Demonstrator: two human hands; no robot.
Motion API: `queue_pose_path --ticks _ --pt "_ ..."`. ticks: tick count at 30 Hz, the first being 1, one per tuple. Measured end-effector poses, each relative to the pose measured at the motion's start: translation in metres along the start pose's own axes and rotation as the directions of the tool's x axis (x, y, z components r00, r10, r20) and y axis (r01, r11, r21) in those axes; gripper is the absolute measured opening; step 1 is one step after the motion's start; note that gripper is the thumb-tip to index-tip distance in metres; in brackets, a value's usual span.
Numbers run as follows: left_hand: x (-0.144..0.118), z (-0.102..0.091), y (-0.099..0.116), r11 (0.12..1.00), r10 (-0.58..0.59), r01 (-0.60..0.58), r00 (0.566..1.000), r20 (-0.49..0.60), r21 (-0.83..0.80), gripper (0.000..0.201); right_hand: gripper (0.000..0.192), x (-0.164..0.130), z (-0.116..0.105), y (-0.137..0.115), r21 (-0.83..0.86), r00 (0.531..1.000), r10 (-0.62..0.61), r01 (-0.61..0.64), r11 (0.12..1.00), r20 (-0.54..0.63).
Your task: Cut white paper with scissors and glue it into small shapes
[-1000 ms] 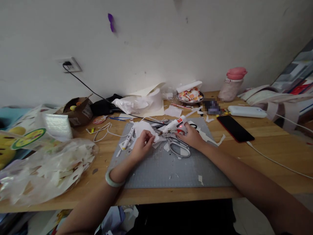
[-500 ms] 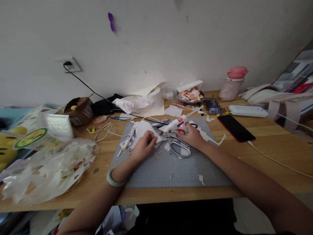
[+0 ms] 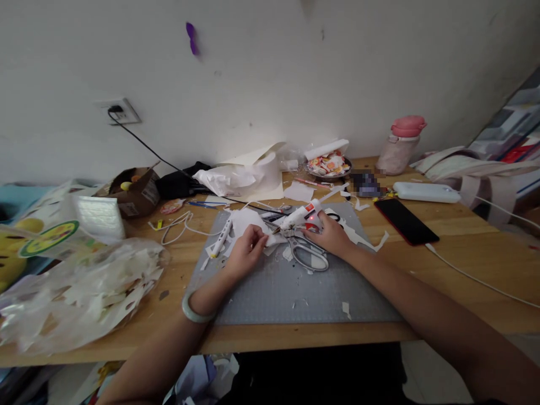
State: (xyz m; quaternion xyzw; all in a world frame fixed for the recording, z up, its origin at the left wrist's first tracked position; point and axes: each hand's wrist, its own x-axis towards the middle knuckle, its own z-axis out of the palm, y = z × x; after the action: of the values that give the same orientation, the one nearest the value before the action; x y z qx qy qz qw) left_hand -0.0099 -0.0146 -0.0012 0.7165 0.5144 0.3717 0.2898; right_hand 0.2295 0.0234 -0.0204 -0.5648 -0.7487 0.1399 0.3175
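**Hands hold paper and glue gun over the grey mat**

Since the earlier pictures almost nothing has moved: the left hand [image 3: 243, 254] has only shifted a little on the paper, and the right hand [image 3: 330, 235] stays at the same place. The left fingers are curled and pinch a small white paper piece [image 3: 248, 224] that lies on the grey cutting mat [image 3: 291, 292]. The right fingers are closed around the handle of a white glue gun [image 3: 300, 215], whose nozzle points left, close to the paper piece. A red light shows on the gun. Metal scissors [image 3: 310, 253] lie on the mat just beside the right hand. A black phone [image 3: 405, 221] lies well apart on the wooden table [image 3: 464, 247].
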Motion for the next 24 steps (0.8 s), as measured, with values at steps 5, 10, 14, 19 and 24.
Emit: queue_pose_path --ticks 5,10,14,19,24 --pt "0.0004 -0.0001 -0.0003 0.999 0.004 -0.006 0.999 -0.041 -0.042 0.016 0.041 0.0000 0.0008 0.0006 -0.003 1.000 0.002 -0.002 1.000 -0.006" --pt "0.0006 -0.0005 -0.0024 0.996 0.036 -0.040 0.998 -0.050 -0.077 0.015 0.037 -0.0001 -0.0014 -0.0027 -0.015 1.000 -0.010 0.010 1.000 -0.003" --pt "0.0006 0.0004 -0.0059 0.993 0.041 -0.046 0.998 -0.051 -0.105 0.016 0.037 0.0001 -0.0010 -0.0021 0.001 1.000 -0.029 0.029 1.000 -0.012" --pt "0.0027 0.0025 -0.0044 0.960 -0.036 0.014 0.997 -0.074 -0.280 0.021 0.037 0.0008 0.0016 0.0005 0.035 0.999 0.023 -0.022 0.999 -0.023" --pt "0.0071 0.0035 0.0013 0.863 -0.176 0.122 0.982 -0.066 -0.490 0.030 0.037 0.0005 0.0027 0.0013 0.075 0.999 0.032 -0.030 0.997 -0.026"
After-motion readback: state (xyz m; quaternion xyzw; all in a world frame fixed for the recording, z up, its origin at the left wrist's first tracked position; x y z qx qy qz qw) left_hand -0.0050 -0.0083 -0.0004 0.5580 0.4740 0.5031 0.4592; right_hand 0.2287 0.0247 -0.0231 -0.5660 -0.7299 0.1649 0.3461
